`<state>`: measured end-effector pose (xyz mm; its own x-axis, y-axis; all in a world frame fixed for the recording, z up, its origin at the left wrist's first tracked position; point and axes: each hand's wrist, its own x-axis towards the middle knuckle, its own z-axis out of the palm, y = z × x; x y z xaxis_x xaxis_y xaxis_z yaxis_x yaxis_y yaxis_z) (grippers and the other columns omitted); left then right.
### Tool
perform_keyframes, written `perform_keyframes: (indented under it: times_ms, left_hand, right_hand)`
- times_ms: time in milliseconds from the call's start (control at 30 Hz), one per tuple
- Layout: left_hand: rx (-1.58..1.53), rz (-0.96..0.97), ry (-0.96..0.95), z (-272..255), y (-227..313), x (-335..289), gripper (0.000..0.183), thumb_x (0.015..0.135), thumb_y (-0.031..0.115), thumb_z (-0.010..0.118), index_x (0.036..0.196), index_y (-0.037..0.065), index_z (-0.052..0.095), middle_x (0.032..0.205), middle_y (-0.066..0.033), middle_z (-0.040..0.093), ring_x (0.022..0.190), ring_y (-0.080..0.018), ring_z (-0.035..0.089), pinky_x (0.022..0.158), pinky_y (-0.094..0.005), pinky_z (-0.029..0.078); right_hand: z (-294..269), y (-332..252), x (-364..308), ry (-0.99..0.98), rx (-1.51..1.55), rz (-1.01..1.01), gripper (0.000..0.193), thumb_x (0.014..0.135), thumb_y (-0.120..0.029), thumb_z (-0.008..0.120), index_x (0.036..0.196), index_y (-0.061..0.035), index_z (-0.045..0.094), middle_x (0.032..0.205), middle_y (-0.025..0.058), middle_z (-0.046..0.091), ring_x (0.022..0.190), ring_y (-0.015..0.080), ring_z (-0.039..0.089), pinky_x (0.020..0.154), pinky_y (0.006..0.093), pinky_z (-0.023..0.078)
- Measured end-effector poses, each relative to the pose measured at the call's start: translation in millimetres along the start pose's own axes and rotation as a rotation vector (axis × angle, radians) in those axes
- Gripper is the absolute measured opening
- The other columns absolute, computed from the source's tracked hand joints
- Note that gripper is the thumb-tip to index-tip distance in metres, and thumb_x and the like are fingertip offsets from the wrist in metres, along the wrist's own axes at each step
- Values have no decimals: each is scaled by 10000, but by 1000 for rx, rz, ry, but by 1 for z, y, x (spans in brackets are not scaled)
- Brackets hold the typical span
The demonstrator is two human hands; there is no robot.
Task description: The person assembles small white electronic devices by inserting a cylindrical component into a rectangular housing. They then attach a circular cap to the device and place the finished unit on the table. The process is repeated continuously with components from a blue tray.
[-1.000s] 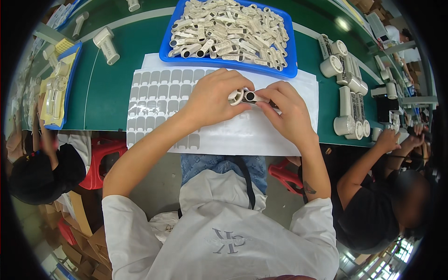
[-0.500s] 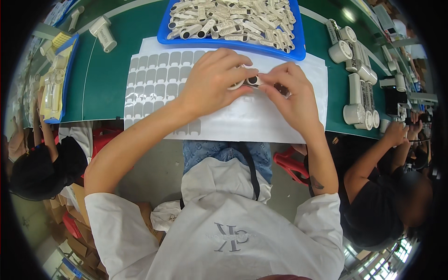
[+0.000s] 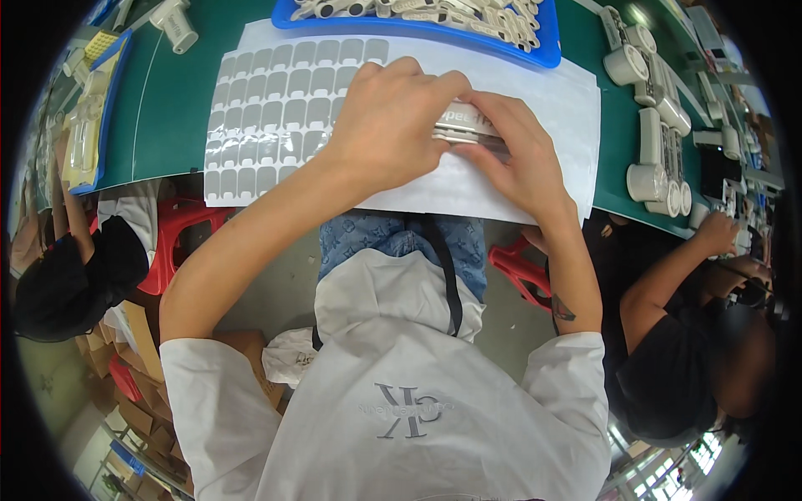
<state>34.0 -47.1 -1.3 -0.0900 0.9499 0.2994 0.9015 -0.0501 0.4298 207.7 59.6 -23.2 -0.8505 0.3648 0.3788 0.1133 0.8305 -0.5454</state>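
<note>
Both my hands are closed on a white plastic device housing with printed lettering on its side. My left hand wraps its left end and hides most of it. My right hand grips the right end, with the thumb below and the fingers over the top. A dark gap runs along the housing's lower edge. Beneath my hands lies a white sheet, and left of them are rows of grey rounded stickers, some glossy with reflected light.
Beyond the sheet stands a blue tray heaped with small off-white plastic parts. White handheld devices line the green table's right side; one lies at far left. A blue-edged tray sits left. People work on both sides; red stools stand below.
The housing has turned so its long lettered side shows, and my hands have closed in around it. The view has shifted, so the table and tray sit higher in the picture.
</note>
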Motion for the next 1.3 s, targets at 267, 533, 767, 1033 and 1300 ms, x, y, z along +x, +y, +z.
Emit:
perform_keyframes:
  times_ms: [267, 533, 767, 1033, 1300]
  left_hand:
    - [23, 26, -30, -3, -6, 9, 404, 637, 135, 819, 1011, 152, 667, 827, -55, 682, 809, -275, 618, 692, -416, 497]
    - [-77, -94, -24, -4, -4, 12, 424, 591, 319, 868, 938, 142, 698, 839, -57, 696, 823, -281, 632, 715, -412, 493]
    - [-8, -51, -36, -4, -9, 16, 438, 598, 337, 870, 956, 146, 707, 935, -60, 706, 940, -285, 627, 802, -397, 497]
    - [-65, 185, 135, 0, -29, 0, 386, 764, 235, 779, 1134, 139, 728, 1115, -56, 666, 1072, -280, 552, 934, -387, 447]
    - [-143, 229, 188, 7, -32, -9, 392, 701, 179, 799, 1085, 119, 747, 1075, -40, 686, 999, -264, 556, 860, -361, 475]
  right_hand:
    - [2, -3, 3, 72, 68, 62, 485, 737, -148, 793, 1174, -8, 636, 1086, 139, 675, 991, 311, 629, 863, 382, 512]
    - [-8, -8, 13, -51, 444, 497, 496, 677, -148, 847, 1127, -7, 695, 1067, 94, 714, 950, 169, 664, 869, 294, 504]
    - [-5, 4, 15, -14, 289, 206, 481, 743, -154, 808, 1181, -22, 661, 1118, 105, 625, 1018, 214, 612, 898, 316, 488]
    - [-3, 2, 9, 90, 189, 151, 450, 793, -195, 772, 1198, -39, 654, 1090, 128, 608, 1016, 278, 612, 889, 352, 496]
    - [16, -11, -5, 271, 60, 134, 407, 781, -145, 776, 1162, -42, 675, 1149, 138, 644, 1052, 299, 615, 898, 370, 507]
